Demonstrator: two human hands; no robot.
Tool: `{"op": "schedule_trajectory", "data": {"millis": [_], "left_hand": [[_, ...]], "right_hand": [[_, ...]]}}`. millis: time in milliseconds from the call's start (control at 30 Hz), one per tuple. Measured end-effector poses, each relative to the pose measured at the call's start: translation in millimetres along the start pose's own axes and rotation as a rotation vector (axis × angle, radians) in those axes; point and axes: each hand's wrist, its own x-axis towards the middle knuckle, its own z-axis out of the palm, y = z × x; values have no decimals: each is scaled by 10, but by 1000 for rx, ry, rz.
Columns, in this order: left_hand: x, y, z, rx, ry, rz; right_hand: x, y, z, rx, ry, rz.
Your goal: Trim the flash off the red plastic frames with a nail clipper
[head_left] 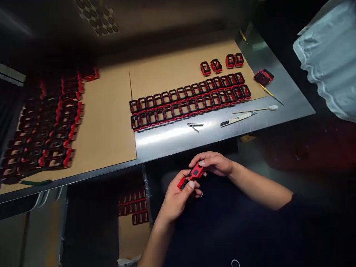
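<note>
Between my two hands is a small red and black plastic housing, held in front of my body below the bench edge. My left hand grips its lower left end, thumb on top and fingers curled beneath. At the upper right end, my right hand pinches it with the thumb and bent fingers. Two long rows of similar red and black frames stand on the bench beyond my hands. Small nippers lie on the metal in front of those rows.
A pale knife-like tool, a cotton swab and a yellow-handled pick lie at right. More red and black frames cover the left cardboard. Green-handled pliers sit at the front left edge. White cloth hangs at right.
</note>
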Motion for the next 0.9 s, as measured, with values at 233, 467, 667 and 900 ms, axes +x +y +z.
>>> {"op": "schedule_trajectory", "data": {"millis": [233, 467, 667, 900], "left_hand": [[-159, 101, 71, 718, -22, 258], [-164, 64, 54, 827, 68, 426], [-122, 39, 37, 782, 33, 501], [-118, -31, -8, 673, 79, 442]], "right_hand": [[131, 196, 267, 281, 98, 87], [5, 138, 324, 86, 247, -66], [-44, 54, 325, -155, 260, -119], [-149, -19, 251, -201, 331, -89]]}}
